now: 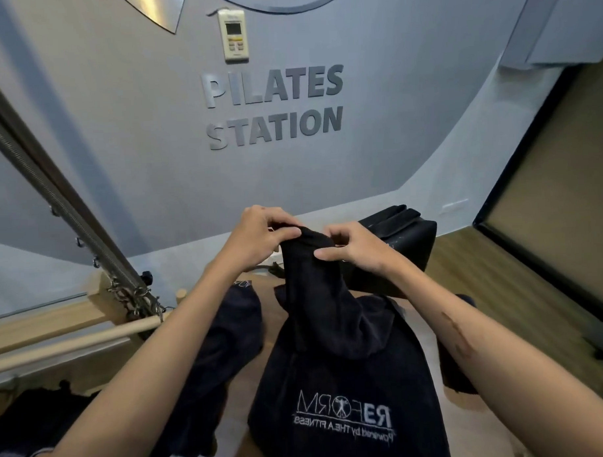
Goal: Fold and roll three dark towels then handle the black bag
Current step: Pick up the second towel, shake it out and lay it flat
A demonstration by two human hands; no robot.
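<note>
In the middle of the frame I hold up a dark, soft terry towel (331, 330) that hangs down in front of me, its white embroidered logo showing mirror-reversed near the bottom. My left hand (259, 236) and my right hand (352, 248) pinch its bunched top edge close together, fingers and thumbs curled onto the cloth, just above centre. A second dark, crumpled towel (225, 340) lies lower left of it, on what looks like a pale wooden table (431, 353). Behind my right hand, right of centre, sits a black boxy bag with a flap top (406, 231). A wooden frame with metal springs (52, 189) runs along the left edge, and grey wall lettering (272, 106) fills the upper middle.

I judge this to be the start of folding this towel: it hangs gathered, not yet flat. Next I would need to slide my hands apart along the top edge to find the corners and spread it square.
</note>
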